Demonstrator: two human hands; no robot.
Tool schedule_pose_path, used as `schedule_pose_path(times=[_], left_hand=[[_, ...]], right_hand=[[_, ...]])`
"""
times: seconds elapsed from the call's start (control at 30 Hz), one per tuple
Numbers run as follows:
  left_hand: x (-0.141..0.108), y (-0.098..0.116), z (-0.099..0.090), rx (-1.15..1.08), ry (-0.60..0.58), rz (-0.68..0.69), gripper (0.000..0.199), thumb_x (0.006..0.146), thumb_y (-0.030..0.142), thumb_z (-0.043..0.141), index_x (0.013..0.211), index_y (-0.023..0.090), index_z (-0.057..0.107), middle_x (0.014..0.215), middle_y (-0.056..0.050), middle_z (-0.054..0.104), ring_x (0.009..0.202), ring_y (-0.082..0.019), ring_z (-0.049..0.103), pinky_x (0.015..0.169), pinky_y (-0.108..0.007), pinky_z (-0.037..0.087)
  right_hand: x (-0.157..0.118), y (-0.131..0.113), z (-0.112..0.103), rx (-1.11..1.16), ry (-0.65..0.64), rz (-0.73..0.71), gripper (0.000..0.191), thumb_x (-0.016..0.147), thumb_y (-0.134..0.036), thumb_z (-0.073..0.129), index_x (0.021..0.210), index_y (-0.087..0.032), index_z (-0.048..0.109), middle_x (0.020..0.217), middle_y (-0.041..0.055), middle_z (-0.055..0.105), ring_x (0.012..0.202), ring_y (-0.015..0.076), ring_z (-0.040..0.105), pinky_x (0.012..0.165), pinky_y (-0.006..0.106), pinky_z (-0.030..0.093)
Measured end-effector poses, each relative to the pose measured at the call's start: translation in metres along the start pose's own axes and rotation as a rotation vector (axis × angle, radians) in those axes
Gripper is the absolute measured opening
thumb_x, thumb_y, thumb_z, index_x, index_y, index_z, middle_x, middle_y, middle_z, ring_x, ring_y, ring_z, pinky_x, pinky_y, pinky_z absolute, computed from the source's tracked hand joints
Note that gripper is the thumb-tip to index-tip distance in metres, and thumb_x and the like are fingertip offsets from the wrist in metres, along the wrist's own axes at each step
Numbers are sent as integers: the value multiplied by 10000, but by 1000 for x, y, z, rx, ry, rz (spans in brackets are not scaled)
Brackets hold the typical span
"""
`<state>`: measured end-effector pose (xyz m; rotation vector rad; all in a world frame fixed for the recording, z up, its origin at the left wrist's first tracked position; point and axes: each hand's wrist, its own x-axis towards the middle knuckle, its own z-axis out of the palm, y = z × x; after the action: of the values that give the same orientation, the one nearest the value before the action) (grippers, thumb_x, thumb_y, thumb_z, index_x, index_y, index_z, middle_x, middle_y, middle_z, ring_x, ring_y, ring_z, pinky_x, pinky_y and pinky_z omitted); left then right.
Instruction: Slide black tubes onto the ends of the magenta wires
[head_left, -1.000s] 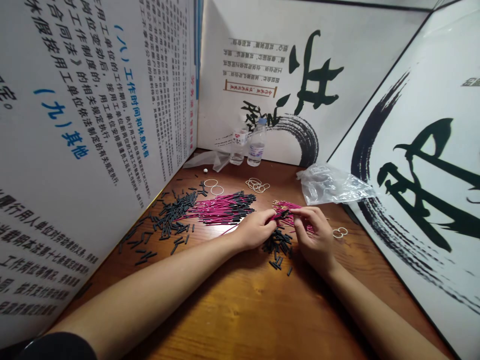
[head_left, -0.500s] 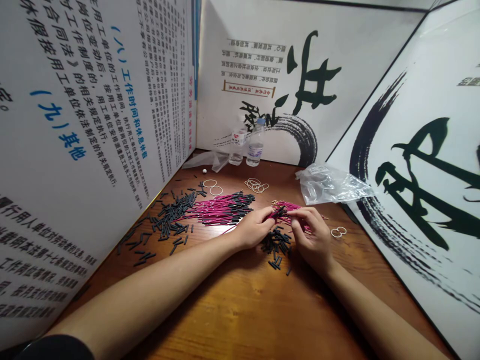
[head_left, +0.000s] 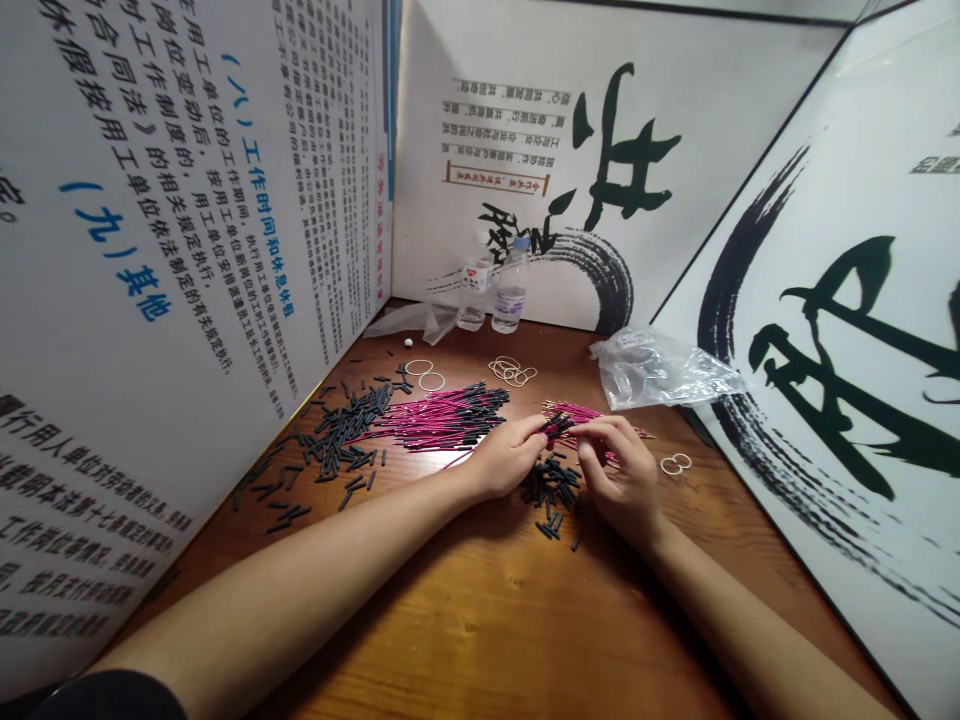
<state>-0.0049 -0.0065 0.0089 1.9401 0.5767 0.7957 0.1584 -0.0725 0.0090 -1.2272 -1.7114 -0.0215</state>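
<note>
Pink wires (head_left: 439, 418), left to right on my feed: loose black tubes (head_left: 352, 430) scattered on the table (head_left: 465, 620), the main wire pile just beside them, then the left hand (head_left: 510, 458), thumb and fingers pressed together on a dark-ended bundle (head_left: 556, 427). Second tube pile (head_left: 553, 483) sits on the table between the hands, more wires (head_left: 574, 411) just beyond. I have the right hand (head_left: 622, 475) at the bundle's right side, thumb and index finger bent close together; can't tell if they pinch anything; two pale rings (head_left: 676, 463) lie right of it.
</note>
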Motion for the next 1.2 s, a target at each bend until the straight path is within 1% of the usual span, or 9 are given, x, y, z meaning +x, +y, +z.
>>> schedule_pose_path(times=[0.17, 0.4, 0.57, 0.77, 0.93, 1.2], left_hand=[[0, 0, 0, -3, -8, -4, 373, 885, 195, 359, 1167, 156, 600, 1165, -59, 653, 1074, -184, 567, 973, -288, 398], [1, -1, 0, 28, -16, -10, 309, 899, 229, 385, 1079, 143, 620, 1055, -60, 670, 974, -180, 582, 897, -274, 422], [0, -1, 0, -18, -23, 6, 316, 905, 225, 395, 1133, 150, 601, 1116, -62, 651, 1011, -180, 572, 919, -279, 411], [-1, -1, 1, -24, -24, -2, 309, 922, 257, 397, 1142, 156, 588, 1124, -72, 641, 1023, -189, 566, 928, -299, 409], [-1, 0, 1, -11, -13, -10, 270, 926, 267, 404, 1098, 148, 574, 1103, -75, 636, 1010, -187, 562, 921, -306, 410], [-1, 3, 0, 7, -9, -58, 197, 919, 274, 413, 1002, 156, 548, 1008, -36, 616, 927, -160, 545, 855, -275, 409]], right_hand=[[-1, 2, 0, 6, -15, 2, 152, 865, -145, 503, 910, -221, 626, 861, 46, 580, 764, 172, 549, 630, 309, 458], [-1, 3, -1, 10, -34, 6, 142, 871, -158, 500, 910, -223, 620, 864, 47, 584, 760, 176, 557, 631, 309, 459], [-1, 3, 0, 18, -34, 5, 146, 867, -148, 507, 916, -221, 624, 873, 45, 589, 771, 176, 562, 648, 310, 458], [0, 3, -1, 22, -37, 12, 151, 866, -146, 506, 916, -220, 627, 874, 43, 597, 777, 177, 565, 661, 311, 457], [0, 3, 0, 17, -38, 17, 150, 868, -152, 504, 913, -217, 632, 879, 45, 604, 789, 179, 573, 663, 310, 462], [-1, 6, 1, 21, -40, -9, 158, 869, -136, 513, 946, -212, 629, 897, 44, 596, 801, 169, 567, 664, 292, 463]])
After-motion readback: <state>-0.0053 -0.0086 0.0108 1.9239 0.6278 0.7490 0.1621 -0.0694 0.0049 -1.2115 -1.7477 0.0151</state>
